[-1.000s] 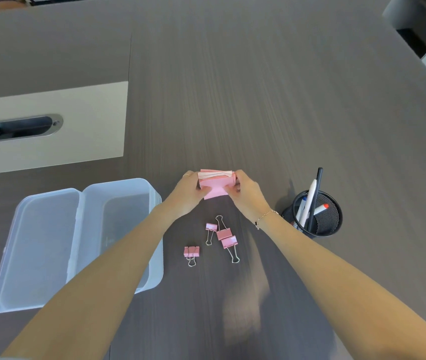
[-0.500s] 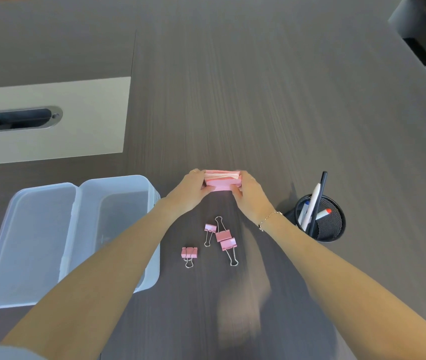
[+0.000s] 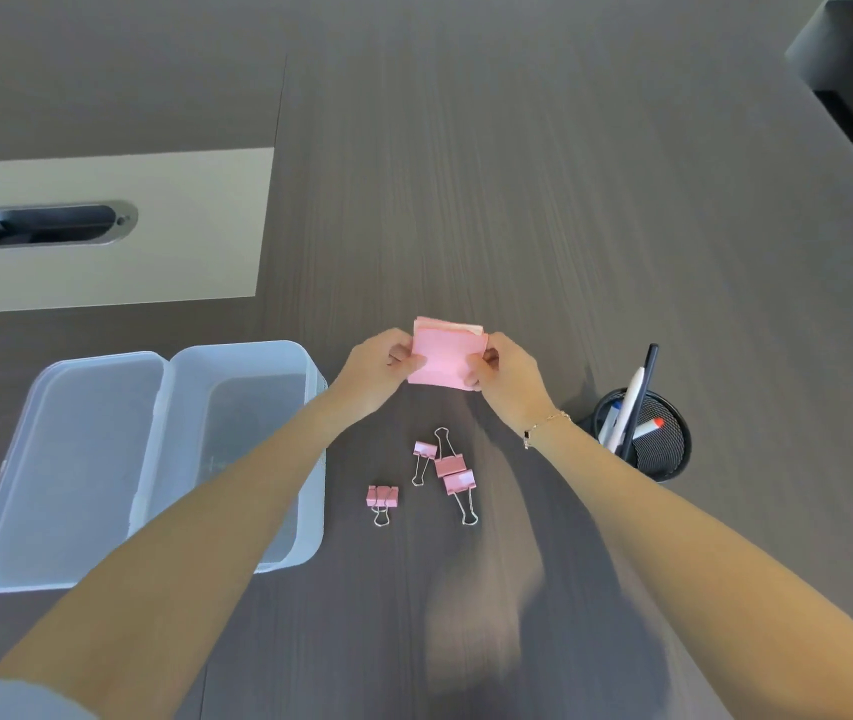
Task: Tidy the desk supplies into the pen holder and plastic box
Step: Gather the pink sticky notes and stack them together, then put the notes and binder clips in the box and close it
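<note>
A pink pad of sticky notes [image 3: 446, 356] is held between both hands above the dark desk, its face tilted toward me. My left hand [image 3: 377, 368] pinches its left edge and my right hand [image 3: 510, 379] pinches its right edge. Several pink binder clips [image 3: 447, 467] lie on the desk just below the hands, one of them [image 3: 382, 497] a little apart to the left. The clear plastic box [image 3: 252, 387] stands open at the left with its lid [image 3: 70, 470] folded out. A black mesh pen holder [image 3: 666, 449] at the right holds several pens.
A beige panel [image 3: 195, 200] with a metal cable slot [image 3: 42, 226] is set into the desk at the far left. The desk's right edge [image 3: 840, 132] runs diagonally at the top right, with furniture beyond it.
The pad has been lifted and tipped so its pink face shows, instead of lying flat between the fingers. Both hands stayed in nearly the same place.
</note>
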